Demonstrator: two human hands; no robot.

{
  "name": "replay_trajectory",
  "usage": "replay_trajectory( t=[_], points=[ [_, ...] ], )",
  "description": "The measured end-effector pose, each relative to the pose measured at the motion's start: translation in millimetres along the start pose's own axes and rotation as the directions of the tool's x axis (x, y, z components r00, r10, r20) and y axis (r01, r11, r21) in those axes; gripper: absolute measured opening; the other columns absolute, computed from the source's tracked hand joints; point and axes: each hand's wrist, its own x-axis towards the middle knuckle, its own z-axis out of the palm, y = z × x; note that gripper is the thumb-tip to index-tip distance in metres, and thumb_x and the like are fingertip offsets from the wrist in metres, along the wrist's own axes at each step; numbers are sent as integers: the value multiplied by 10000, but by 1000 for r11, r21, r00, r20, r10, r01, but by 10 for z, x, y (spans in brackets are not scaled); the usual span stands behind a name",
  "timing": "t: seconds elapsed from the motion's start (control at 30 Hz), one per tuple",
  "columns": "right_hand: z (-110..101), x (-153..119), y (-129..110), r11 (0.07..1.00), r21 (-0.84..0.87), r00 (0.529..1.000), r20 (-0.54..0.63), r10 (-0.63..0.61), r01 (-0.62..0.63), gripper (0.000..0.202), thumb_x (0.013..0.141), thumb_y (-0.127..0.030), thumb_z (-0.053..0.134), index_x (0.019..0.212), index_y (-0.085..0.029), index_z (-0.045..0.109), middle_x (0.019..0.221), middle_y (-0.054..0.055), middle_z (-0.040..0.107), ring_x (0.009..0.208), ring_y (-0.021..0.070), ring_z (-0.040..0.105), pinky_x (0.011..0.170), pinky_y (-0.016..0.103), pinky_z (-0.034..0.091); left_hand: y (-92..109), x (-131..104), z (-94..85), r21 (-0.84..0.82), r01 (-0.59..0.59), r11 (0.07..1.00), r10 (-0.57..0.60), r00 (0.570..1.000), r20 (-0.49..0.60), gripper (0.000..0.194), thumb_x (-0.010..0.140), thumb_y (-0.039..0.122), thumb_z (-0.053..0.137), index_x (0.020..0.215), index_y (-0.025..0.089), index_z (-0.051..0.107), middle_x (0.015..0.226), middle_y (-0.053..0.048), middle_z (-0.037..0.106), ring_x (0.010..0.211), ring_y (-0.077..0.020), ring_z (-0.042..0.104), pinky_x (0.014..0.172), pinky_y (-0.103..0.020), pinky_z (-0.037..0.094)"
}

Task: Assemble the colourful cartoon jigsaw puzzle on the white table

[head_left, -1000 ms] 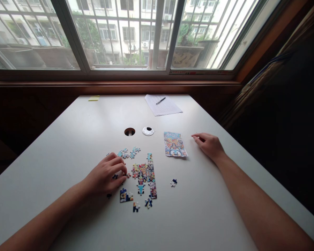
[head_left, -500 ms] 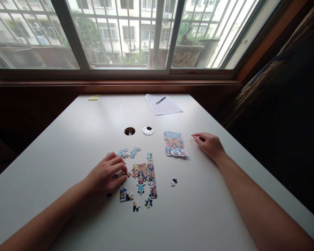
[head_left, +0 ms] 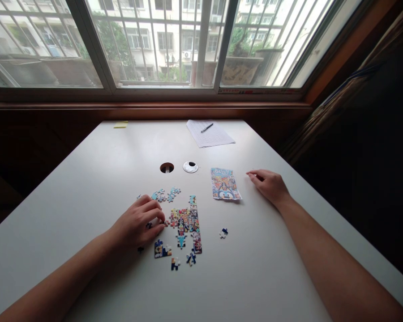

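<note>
My left hand (head_left: 137,222) rests low on the white table with curled fingers. Thumb and fingertips close on a small puzzle piece (head_left: 167,223), just left of the joined part of a jigsaw puzzle (head_left: 188,219); the fingers partly hide it. Other loose pieces lie partly under that hand. Below the joined part are a dark blue corner section (head_left: 162,249) and a few single pieces. My right hand (head_left: 268,184) lies on the table at the right, fingers together and thumb close beneath them, with nothing visible in it. Nearest to it is a printed picture sheet (head_left: 225,184).
Blue pieces (head_left: 166,195) lie above the joined section, and one piece (head_left: 223,233) sits apart to its right. Beyond are a cable hole (head_left: 167,167), a round cover (head_left: 190,167), papers (head_left: 215,136) with a pen (head_left: 207,128) and yellow sticky notes (head_left: 121,124). A barred window faces the table.
My left hand has shifted very slightly to the right, and the small piece at its fingertips sits a little nearer the joined section. My right hand stays in place.
</note>
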Motion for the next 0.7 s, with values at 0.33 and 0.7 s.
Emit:
replay_trajectory(
  t=[0.33,0.7],
  points=[
    [0,2,2,1000,-7,1000,0,-5,5,198,906,-323,592,939,-243,769,963,24,777,865,228,723,812,356,555,-36,-6,72,22,-25,999,26,999,-34,58,927,268,617,939,225,655,959,-52,643,958,-229,523,854,-366,440],
    [10,0,12,1000,0,1000,10,5,-5,204,908,-328,588,951,-241,768,969,21,776,872,225,721,822,350,551,1,-3,-8,6,-18,1000,18,1000,-2,110,880,216,619,983,234,652,997,-56,646,986,-241,530,877,-385,452]
  ],
)
